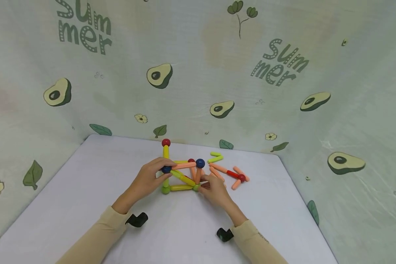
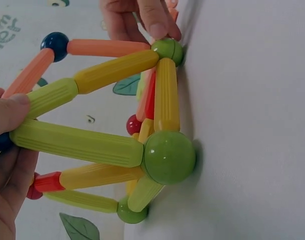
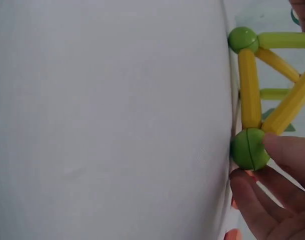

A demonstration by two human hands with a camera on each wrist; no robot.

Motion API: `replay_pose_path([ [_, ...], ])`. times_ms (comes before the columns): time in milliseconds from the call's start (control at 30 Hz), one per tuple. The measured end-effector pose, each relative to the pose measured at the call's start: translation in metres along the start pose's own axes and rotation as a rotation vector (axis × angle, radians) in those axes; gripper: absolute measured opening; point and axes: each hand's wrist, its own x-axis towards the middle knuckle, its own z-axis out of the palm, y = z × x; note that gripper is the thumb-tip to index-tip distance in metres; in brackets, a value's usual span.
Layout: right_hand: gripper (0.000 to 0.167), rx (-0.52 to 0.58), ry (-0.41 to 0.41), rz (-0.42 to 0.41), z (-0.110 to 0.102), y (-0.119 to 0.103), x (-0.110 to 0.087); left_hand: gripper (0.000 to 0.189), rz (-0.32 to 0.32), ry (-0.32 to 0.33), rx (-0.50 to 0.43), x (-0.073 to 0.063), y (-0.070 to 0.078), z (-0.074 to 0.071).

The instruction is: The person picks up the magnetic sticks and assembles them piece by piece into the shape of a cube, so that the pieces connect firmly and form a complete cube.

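Note:
A structure of coloured rods and balls, joined end to end, stands on the table. My left hand (image 1: 149, 178) grips it at an upper corner, thumb and fingers round a dark blue ball (image 1: 166, 169). At the lower right corner my right hand (image 1: 216, 190) pinches a green ball (image 3: 250, 149) between thumb and fingers. An orange rod (image 1: 184, 165) runs from the held blue ball to another blue ball (image 1: 200, 163). In the left wrist view, a lime rod (image 2: 77, 142) leads to a nearer green ball (image 2: 170, 157). A red ball (image 1: 166, 142) tops a yellow rod behind.
Right of the structure lie loose orange rods (image 1: 217, 173) and a red ball (image 1: 242, 178) with orange and red rods attached. Two lime rods (image 1: 215, 159) lie farther back. A patterned cloth (image 1: 191, 44) hangs behind the white table (image 1: 171, 234).

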Motion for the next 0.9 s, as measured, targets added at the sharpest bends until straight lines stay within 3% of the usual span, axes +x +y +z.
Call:
replay_pose_path([
  [100,0.035,-0.027,-0.052,-0.018,0.001,0.005,0.002,0.043,0.009,-0.019,-0.010,0.001,-0.004,-0.001],
  [433,0.022,-0.061,-0.014,-0.167,0.010,-0.004,0.000,0.052,-0.023,-0.068,0.062,0.007,-0.016,-0.016],
  [567,0.020,-0.092,-0.019,-0.186,0.015,-0.010,-0.001,0.052,-0.014,-0.044,0.146,0.007,-0.017,-0.018],
  [733,0.018,-0.091,-0.029,-0.176,0.022,-0.014,0.002,0.048,0.023,0.043,0.308,0.004,-0.007,-0.016],
  [900,0.015,-0.079,-0.023,-0.180,0.027,-0.020,0.005,0.050,0.099,0.047,0.270,0.003,0.016,-0.008],
])
